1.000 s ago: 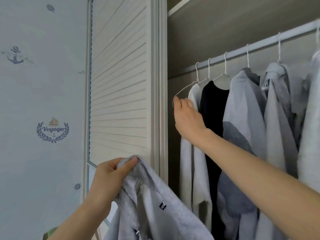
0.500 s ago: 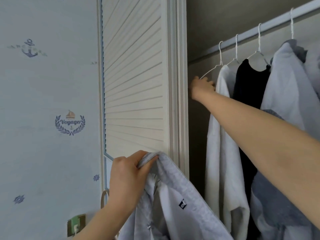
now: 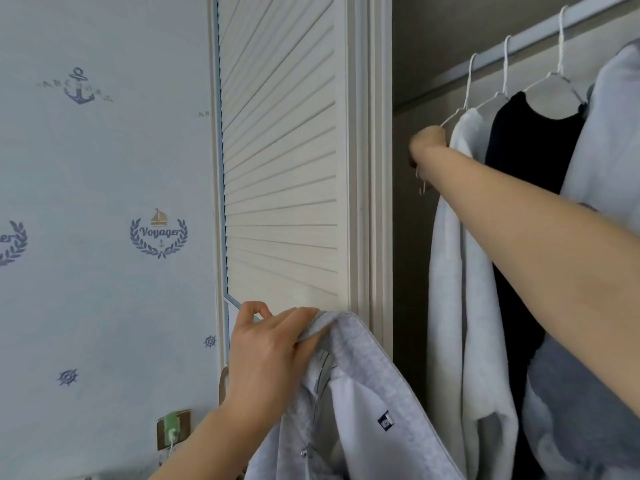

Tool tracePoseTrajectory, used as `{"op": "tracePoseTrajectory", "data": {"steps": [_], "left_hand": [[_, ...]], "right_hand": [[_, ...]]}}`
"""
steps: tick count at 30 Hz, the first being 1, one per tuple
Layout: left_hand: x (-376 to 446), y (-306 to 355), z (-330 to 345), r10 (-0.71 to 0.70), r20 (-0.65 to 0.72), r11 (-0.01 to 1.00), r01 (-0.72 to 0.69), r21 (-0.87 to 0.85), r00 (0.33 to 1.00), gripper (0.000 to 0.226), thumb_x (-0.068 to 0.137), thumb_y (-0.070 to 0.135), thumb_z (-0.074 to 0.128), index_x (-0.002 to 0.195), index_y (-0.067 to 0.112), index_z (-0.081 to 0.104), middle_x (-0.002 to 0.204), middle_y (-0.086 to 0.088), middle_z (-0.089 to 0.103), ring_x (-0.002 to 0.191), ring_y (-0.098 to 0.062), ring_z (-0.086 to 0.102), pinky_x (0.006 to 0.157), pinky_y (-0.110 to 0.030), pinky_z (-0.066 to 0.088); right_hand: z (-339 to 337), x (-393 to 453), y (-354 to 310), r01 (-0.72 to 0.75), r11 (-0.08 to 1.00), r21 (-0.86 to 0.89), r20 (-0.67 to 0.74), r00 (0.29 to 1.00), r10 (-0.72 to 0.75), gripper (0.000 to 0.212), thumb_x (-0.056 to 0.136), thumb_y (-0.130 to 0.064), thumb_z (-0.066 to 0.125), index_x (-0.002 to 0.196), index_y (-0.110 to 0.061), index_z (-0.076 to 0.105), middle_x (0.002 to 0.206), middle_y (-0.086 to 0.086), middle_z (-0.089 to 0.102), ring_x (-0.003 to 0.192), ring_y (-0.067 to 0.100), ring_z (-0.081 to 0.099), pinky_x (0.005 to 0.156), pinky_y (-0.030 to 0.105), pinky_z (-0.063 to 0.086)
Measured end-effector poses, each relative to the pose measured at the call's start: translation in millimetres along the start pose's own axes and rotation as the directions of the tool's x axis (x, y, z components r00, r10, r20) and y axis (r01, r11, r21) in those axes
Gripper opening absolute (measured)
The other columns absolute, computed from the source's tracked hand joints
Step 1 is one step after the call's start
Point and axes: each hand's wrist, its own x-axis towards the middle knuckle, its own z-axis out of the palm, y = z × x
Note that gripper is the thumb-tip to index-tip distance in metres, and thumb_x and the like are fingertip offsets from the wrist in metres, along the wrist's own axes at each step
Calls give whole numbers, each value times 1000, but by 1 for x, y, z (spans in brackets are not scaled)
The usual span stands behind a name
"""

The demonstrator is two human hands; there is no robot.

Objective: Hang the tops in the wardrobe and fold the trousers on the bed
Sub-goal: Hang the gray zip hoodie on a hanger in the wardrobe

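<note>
At the bottom of the frame, left hand (image 3: 266,355) pinching a grey shirt (image 3: 349,403) up, ready for the wire hanger (image 3: 450,120) gripped by the right hand (image 3: 427,140) at upper right.

"Voyager" under a sailboat in a laurel emblem (image 3: 159,233) on the wallpaper (image 3: 104,168), faint "ANCHORS" across an anchor motif (image 3: 79,86), shirt's small navy label (image 3: 385,420) unreadable

This is a bedroom in a home. An open wardrobe (image 3: 408,81) with a louvred door (image 3: 280,150) holds tops on wire hangers (image 3: 464,109) along a rail (image 3: 526,43). Beside it, pale blue nautical wallpaper (image 3: 104,168) carries anchors and a "Voyager" crest, with a wall socket (image 3: 173,427) low down.
</note>
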Motion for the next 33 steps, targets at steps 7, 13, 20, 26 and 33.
{"op": "tracePoseTrajectory", "data": {"steps": [7,13,20,26,33], "left_hand": [[-4,7,-5,-79,100,993,86,-78,992,35,93,35,47,78,15,73,55,10,57,45,-12,47,57,-29,44],[-9,6,-11,-174,195,958,212,-193,965,46,95,44,43,80,8,67,60,2,59,55,-19,57,53,-36,47],[-3,-10,-15,-311,418,831,458,-316,853,46,95,33,59,60,8,43,49,3,38,48,-13,34,50,-23,30],[-14,-20,-20,-342,698,500,751,-431,629,42,90,33,66,63,11,43,59,-5,35,55,-15,34,52,-27,29],[-24,12,-23,-279,863,358,879,-314,421,40,92,39,63,81,0,65,71,-17,59,63,-24,53,57,-29,41]], "right_hand": [[-14,6,8,31,872,488,-48,999,-9,35,94,-20,55,126,-6,54,113,8,58,118,23,54,65,27,36],[-55,-32,8,-70,-96,993,84,985,150,38,99,-18,33,130,-3,50,85,4,52,77,17,55,73,31,49],[-96,-123,19,-127,-263,956,164,979,124,20,99,-27,35,92,-18,52,65,-1,55,62,13,54,85,54,44],[-107,-236,35,-73,-170,983,96,987,128,13,101,-25,37,97,-20,49,61,-4,57,57,12,56,88,53,51],[-120,-379,49,-54,-164,985,67,995,75,12,103,-19,34,103,-18,46,51,-3,47,50,13,44,86,49,51]]}}
